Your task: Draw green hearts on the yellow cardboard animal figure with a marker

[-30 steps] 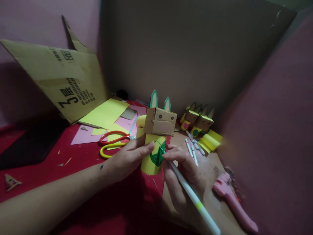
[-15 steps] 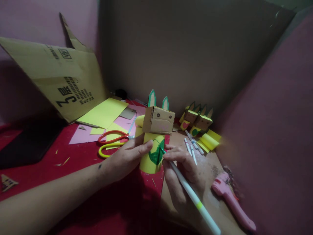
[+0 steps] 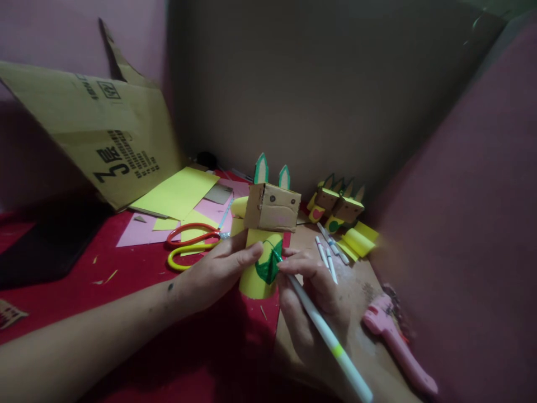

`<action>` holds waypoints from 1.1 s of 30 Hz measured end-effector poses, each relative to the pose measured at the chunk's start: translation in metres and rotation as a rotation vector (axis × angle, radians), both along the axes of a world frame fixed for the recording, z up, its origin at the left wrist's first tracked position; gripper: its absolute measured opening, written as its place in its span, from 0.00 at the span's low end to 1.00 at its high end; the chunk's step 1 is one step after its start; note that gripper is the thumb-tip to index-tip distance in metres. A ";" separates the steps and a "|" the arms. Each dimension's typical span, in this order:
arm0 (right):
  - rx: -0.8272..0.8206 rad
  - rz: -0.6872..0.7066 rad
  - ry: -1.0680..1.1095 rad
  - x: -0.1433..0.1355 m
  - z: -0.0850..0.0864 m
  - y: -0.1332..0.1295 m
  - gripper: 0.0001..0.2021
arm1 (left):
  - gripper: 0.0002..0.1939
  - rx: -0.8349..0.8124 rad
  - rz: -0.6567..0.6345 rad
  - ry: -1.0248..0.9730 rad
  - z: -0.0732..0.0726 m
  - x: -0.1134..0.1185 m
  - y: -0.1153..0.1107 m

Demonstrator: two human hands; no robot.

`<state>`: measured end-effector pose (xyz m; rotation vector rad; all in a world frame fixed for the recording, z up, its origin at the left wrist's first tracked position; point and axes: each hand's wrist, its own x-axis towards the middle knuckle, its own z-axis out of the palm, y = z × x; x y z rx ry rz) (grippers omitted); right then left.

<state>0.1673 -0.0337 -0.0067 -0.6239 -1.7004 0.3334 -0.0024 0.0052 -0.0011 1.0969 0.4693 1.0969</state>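
A cardboard-headed figure (image 3: 279,208) with two green-edged ears and a yellow paper body stands upright in the middle. My left hand (image 3: 218,268) grips the yellow body from the left, thumb on its front. In my right hand (image 3: 312,285) is a white marker (image 3: 325,330), pinched near its green tip. That tip touches the green patch (image 3: 266,268) coloured on the body, inside a drawn round outline. Part of the right edge of the body is hidden behind my right fingers.
Scissors (image 3: 193,238) with red and yellow handles lie left, beside yellow paper (image 3: 178,193) and a large cardboard piece (image 3: 126,134). Rightward are white markers (image 3: 326,257), two similar figures (image 3: 346,210), rolled yellow paper (image 3: 358,242) and a pink glue gun (image 3: 398,344).
The marker's tip has shifted slightly up and left on the green patch, and its rear end has swung a little left. The left hand keeps its grip on the figure.
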 end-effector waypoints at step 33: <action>0.005 -0.011 -0.012 0.000 0.001 0.001 0.16 | 0.17 0.034 0.027 0.049 -0.002 -0.003 -0.001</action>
